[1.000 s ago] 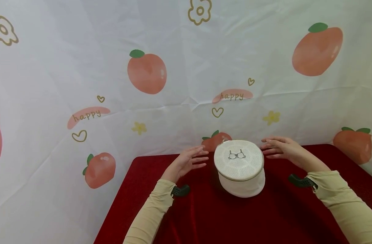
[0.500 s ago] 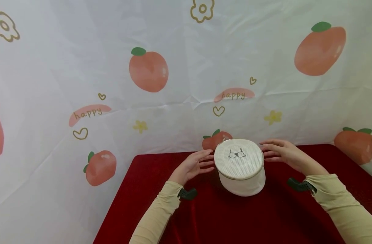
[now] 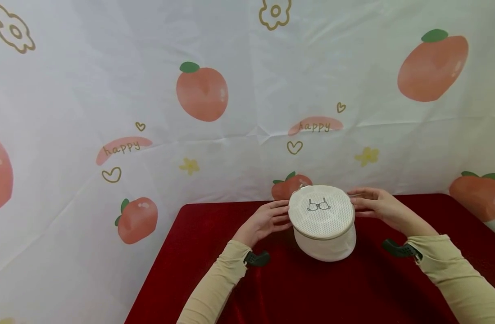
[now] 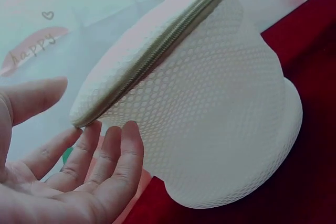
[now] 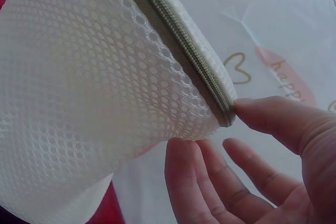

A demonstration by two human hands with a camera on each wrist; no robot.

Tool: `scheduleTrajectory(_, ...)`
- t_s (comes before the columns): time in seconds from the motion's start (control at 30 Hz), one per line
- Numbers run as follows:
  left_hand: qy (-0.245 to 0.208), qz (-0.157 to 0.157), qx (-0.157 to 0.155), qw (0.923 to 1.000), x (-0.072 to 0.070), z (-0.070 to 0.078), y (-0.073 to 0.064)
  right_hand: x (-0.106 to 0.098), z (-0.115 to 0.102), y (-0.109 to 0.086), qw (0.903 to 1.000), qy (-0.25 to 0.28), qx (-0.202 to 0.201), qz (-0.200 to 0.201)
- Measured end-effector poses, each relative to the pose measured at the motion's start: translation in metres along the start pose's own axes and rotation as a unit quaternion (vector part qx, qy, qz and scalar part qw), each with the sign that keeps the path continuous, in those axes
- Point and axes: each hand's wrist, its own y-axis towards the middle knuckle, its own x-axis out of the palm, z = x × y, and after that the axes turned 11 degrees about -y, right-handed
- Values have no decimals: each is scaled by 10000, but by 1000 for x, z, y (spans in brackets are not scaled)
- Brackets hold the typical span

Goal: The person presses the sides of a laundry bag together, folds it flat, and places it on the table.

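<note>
A white mesh bra wash bag [image 3: 324,213], round and upright, stands on the red cloth with a bra drawing on its top. A beige zipper [image 4: 157,45] runs round its upper rim. My left hand [image 3: 265,222] is at the bag's left side, its loosely bent fingertips touching the mesh under the rim, the thumb held apart. My right hand [image 3: 381,207] is at the opposite side. In the right wrist view its thumb [image 5: 273,119] touches the zipper edge, and fingertips rest against the mesh below. The far parts of the fingers are partly hidden behind the bag in the head view.
The red cloth [image 3: 332,292] covers the table. A white backdrop [image 3: 231,153] with printed fruit and "happy" lettering hangs close behind the bag. A dark camera mount [image 3: 399,248] sits on the right wrist, and another [image 3: 257,258] on the left.
My left hand has moved right until its fingers meet the bag. The right hand has come slightly inward to the bag's other side. The bag stays on the cloth.
</note>
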Motion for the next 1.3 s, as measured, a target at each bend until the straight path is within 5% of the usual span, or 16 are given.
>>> scheduleTrajectory(1.3,117,301,229,9992,4,-11,3,4,15,-1,9993,307,106,204)
